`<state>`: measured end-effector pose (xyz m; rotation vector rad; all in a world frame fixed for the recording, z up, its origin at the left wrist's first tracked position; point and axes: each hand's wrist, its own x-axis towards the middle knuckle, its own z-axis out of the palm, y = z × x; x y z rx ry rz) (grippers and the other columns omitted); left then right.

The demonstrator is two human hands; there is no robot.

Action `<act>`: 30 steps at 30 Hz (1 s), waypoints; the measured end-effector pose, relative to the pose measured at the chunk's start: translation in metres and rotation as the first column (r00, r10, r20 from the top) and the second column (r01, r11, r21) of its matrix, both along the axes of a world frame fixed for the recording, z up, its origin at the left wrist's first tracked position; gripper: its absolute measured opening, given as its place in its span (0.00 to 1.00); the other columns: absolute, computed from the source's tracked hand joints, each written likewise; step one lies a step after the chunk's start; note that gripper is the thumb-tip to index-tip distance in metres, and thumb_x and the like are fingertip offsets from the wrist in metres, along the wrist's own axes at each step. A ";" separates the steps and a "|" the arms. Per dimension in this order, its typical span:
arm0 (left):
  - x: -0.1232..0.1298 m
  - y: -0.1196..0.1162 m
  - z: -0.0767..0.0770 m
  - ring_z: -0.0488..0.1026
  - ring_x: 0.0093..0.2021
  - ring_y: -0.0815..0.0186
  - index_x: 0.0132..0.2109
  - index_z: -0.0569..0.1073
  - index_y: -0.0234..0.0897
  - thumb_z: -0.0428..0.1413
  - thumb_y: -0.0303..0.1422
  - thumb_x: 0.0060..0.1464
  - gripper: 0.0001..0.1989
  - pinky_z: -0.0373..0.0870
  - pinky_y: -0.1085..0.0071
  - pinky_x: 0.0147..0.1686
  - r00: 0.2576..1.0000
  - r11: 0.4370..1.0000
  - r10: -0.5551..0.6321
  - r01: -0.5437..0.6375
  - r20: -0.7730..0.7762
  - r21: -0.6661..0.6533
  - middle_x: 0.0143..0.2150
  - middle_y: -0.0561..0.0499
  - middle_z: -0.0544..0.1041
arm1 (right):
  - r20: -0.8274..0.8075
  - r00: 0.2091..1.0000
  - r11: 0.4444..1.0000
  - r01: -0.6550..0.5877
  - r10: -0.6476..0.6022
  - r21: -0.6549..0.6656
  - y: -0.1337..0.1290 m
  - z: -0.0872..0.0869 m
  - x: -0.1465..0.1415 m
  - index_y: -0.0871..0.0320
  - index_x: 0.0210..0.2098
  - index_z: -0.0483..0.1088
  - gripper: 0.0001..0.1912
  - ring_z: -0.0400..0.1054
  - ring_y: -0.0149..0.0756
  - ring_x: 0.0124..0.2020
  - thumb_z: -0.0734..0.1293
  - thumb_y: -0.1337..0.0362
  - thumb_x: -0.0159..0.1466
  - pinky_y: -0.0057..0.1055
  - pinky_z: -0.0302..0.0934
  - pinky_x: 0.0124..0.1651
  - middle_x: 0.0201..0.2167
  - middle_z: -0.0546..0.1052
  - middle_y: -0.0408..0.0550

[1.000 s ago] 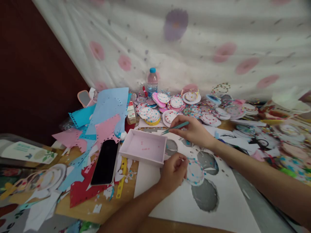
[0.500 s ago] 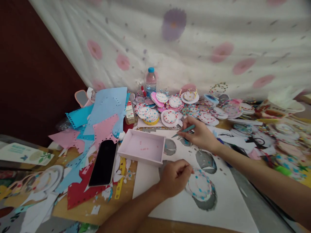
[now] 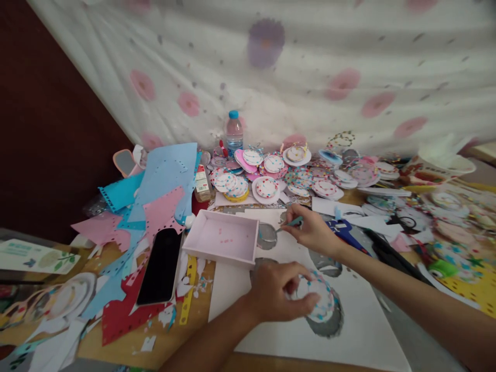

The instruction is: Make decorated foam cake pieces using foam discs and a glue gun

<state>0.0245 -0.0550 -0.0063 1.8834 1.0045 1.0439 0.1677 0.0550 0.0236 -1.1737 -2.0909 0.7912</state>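
Observation:
My right hand pinches teal tweezers, their tips pointing left over a grey round patch on the white sheet. Fingers apart, my left hand hovers at the left edge of a white disc with blue and red beads, partly covering it. Whether its fingertips touch the disc is unclear. The disc overlaps another grey patch. Left of my right hand stands a shallow pale pink box with several small red bits inside.
A black phone lies left of the box among paper scraps. Behind are a water bottle and stacked beaded discs. A blue glue gun lies right of my right hand.
My left hand has opened from a closed pose, thumb and fingers now spread by the beaded disc. The tweezers' tips have moved lower, towards the grey patch. The camera view has shifted slightly.

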 end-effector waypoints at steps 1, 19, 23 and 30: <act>0.000 0.000 -0.002 0.65 0.18 0.73 0.39 0.77 0.36 0.59 0.42 0.46 0.15 0.61 0.75 0.24 0.998 0.990 -0.015 0.024 -0.067 0.136 0.19 0.57 0.69 | -0.045 0.999 1.000 0.023 -0.024 -0.016 0.000 0.002 0.003 0.54 0.28 0.58 0.10 0.68 0.36 0.28 0.67 0.64 0.56 0.31 0.60 0.31 0.25 0.71 0.43; -0.002 0.004 0.003 0.68 0.27 0.70 0.42 0.75 0.37 0.59 0.36 0.48 0.13 0.64 0.74 0.31 0.977 0.998 -0.049 0.041 -0.207 -0.045 0.31 0.52 0.74 | -0.473 0.804 0.903 0.176 -0.361 -0.391 -0.036 0.004 0.056 0.54 0.27 0.59 0.20 0.66 0.32 0.25 0.75 0.58 0.52 0.27 0.57 0.26 0.25 0.72 0.41; -0.001 0.003 0.007 0.64 0.23 0.73 0.43 0.74 0.37 0.57 0.31 0.48 0.12 0.62 0.77 0.25 0.995 0.956 -0.064 0.039 -0.075 -0.290 0.26 0.56 0.70 | -0.511 0.763 0.889 0.181 -0.397 -0.420 -0.040 -0.002 0.058 0.53 0.27 0.58 0.19 0.63 0.31 0.24 0.74 0.60 0.54 0.27 0.55 0.25 0.26 0.72 0.40; -0.006 0.010 0.008 0.61 0.23 0.75 0.43 0.70 0.34 0.55 0.29 0.48 0.13 0.59 0.79 0.23 0.971 0.918 0.129 -0.042 0.199 -0.394 0.31 0.54 0.70 | -0.635 0.633 0.881 0.171 -0.442 -0.442 -0.042 -0.005 0.053 0.52 0.26 0.55 0.21 0.63 0.34 0.24 0.74 0.57 0.51 0.30 0.56 0.26 0.23 0.67 0.39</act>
